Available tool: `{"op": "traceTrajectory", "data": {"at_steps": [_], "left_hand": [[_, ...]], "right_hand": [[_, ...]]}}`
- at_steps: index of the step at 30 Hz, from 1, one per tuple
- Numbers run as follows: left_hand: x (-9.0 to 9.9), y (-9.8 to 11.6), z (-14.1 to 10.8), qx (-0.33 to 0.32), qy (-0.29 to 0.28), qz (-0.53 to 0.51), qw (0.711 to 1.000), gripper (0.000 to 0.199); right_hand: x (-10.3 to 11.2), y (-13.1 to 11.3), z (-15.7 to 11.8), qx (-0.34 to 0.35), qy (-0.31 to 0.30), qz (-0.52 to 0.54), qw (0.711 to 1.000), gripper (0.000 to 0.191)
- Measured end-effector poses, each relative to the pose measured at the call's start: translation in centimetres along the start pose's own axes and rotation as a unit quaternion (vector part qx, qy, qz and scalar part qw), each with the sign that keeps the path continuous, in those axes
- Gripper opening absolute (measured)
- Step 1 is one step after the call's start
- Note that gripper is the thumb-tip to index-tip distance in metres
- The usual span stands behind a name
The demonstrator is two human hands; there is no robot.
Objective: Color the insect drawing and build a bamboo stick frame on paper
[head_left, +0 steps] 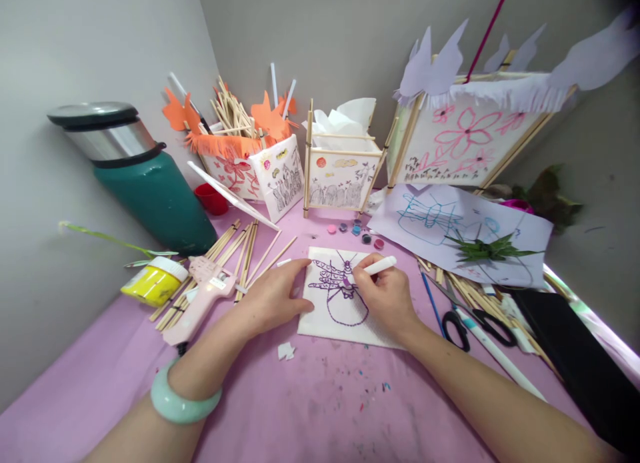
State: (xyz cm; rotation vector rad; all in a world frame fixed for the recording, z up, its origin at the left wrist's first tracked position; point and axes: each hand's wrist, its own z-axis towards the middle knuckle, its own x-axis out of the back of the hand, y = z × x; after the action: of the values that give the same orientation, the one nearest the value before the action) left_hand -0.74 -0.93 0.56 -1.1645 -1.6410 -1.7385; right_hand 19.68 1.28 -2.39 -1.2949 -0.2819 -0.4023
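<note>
A white square panel [318, 320] lies flat on the table, with a winged insect and a rounded outline drawn on it in purple. My right hand [387, 293] is closed around a white marker [383, 265], its tip end hidden by my fingers over the right side of the insect. At the panel's left edge rests my left hand [274, 296], thumb and forefinger apart, touching the edge and holding nothing. Small white scraps [286, 351] lie just below it.
Left stand a teal bottle [155, 196], a yellow paint jar [155, 281], a pink glue gun [203, 303] and bundled sticks. Behind are decorated paper boxes [343, 176]. Right lie scissors [467, 320], a blue insect drawing [400, 213], a plant sprig [487, 248] and a black flat object [575, 356].
</note>
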Motion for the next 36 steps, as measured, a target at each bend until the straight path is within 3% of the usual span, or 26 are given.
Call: {"op": "traceTrajectory", "data": {"at_steps": [12,20,25,32,36], "left_hand": [[0.0,0.0,0.0,0.003,0.006,-0.002,1.0,0.067],[0.1,-0.1,-0.1,-0.003,0.003,-0.008,1.0,0.066],[0.1,-0.1,-0.2,-0.009,0.005,-0.011,1.0,0.071],[-0.1,-0.3,-0.1,-0.01,0.001,0.002,1.0,0.079],[-0.1,-0.3,-0.1,-0.009,-0.001,0.011,1.0,0.08]], "right_hand": [[1.4,0.0,-0.3,-0.032,0.001,0.08,0.996,0.018],[2.2,0.3,0.0,-0.027,0.071,0.131,0.989,0.017],[1.7,0.3,-0.3,-0.034,0.032,0.133,0.99,0.018],[0.9,0.5,-0.7,-0.034,-0.081,0.123,0.988,0.02],[0.8,0.7,-0.7,-0.033,-0.098,0.097,0.99,0.019]]}}
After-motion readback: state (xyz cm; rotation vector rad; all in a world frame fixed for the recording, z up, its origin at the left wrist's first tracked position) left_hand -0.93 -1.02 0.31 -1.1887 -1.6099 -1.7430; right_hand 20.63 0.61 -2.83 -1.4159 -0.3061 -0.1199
